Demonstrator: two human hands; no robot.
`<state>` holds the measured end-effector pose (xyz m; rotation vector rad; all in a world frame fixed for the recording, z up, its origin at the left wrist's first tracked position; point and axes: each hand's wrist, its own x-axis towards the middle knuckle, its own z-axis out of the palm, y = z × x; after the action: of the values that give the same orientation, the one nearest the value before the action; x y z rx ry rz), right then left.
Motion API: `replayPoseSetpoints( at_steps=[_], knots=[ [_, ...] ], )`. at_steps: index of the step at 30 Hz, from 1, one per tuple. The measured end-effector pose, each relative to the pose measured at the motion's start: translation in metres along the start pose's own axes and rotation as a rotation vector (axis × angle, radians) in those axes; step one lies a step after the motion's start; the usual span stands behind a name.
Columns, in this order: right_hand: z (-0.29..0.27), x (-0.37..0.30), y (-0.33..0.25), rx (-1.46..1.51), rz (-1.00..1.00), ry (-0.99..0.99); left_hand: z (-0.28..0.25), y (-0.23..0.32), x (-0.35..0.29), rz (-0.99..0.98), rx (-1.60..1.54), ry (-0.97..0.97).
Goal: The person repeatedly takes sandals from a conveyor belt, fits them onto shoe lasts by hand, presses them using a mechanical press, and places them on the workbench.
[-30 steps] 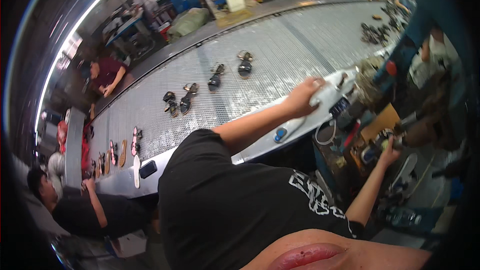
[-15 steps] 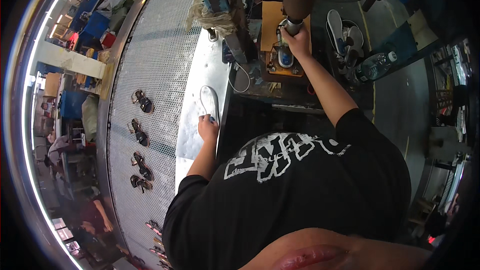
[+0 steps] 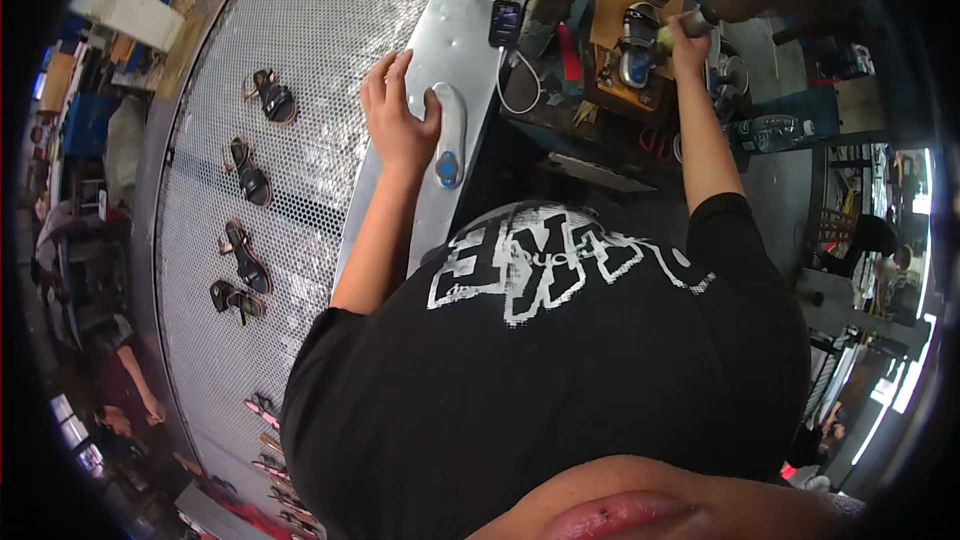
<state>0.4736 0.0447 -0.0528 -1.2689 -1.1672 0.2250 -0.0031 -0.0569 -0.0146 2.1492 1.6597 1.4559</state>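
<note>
My left hand (image 3: 398,118) hovers at the metal ledge with its fingers spread and nothing in them. Its thumb is close to a pale insole (image 3: 453,125) with a blue oval at the heel, lying on the ledge (image 3: 428,225). Over at the bench, my right hand (image 3: 688,48) is closed beside the machine's metal rod (image 3: 706,18). A small yellowish bit shows at its fingertips; what it grips is unclear. Just left of that hand, a sandal (image 3: 638,38) with a blue heel patch sits on an orange-brown block (image 3: 622,95).
Several dark sandals (image 3: 250,180) lie on the perforated conveyor (image 3: 320,70) to my left. A small device with a screen (image 3: 505,24) and white cable rests on the ledge. Scissors (image 3: 655,145) and a clear plastic bottle (image 3: 768,133) are at the right.
My left hand has let go of the insole, moved forward and spread its fingers. My right hand has shifted from over the sandal to its right side. The whole view has turned.
</note>
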Motion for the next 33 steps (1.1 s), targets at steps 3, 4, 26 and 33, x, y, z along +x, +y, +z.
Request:
replayPoseSetpoints(
  at_steps=[3,4,26,33],
  knots=[
    [-0.001,0.005,0.007,0.001,-0.025,-0.047,0.005,-0.009,-0.018,0.022,-0.082,-0.02],
    [0.006,0.003,-0.001,-0.044,0.014,-0.043,0.012,-0.019,-0.039,0.005,-0.035,-0.136],
    [0.194,-0.339,-0.092,-0.106,-0.048,-1.284,-0.001,-0.366,-0.003,-1.185,0.457,-0.023],
    [0.215,-0.33,-0.109,-0.126,0.132,-1.351,-0.007,-0.403,-0.005,-1.093,0.552,-0.17]
  ],
)
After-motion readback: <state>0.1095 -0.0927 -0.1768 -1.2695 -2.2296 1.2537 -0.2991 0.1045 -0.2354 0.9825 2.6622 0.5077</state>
